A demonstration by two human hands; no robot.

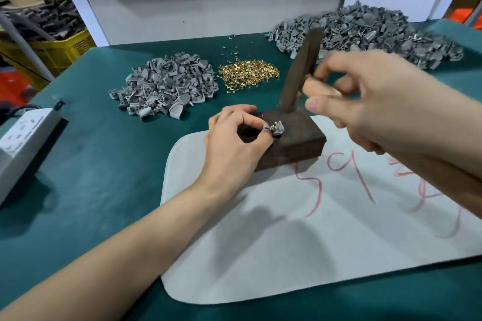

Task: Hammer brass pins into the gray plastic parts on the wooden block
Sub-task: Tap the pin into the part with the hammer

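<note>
Pinching gray plastic part (pixel 277 130) on wooden block (pixel 294 147), left hand (pixel 234 143); right hand (pixel 370 101) round hammer (pixel 300 73); dark parts (pixel 52 19) in yellow crate (pixel 61 53).

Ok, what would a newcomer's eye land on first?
The hammer, held by the right hand above the wooden block. On the block the left hand pinches a gray part with a brass pin standing in it. Behind lie a gold pin pile and two gray heaps.
</note>
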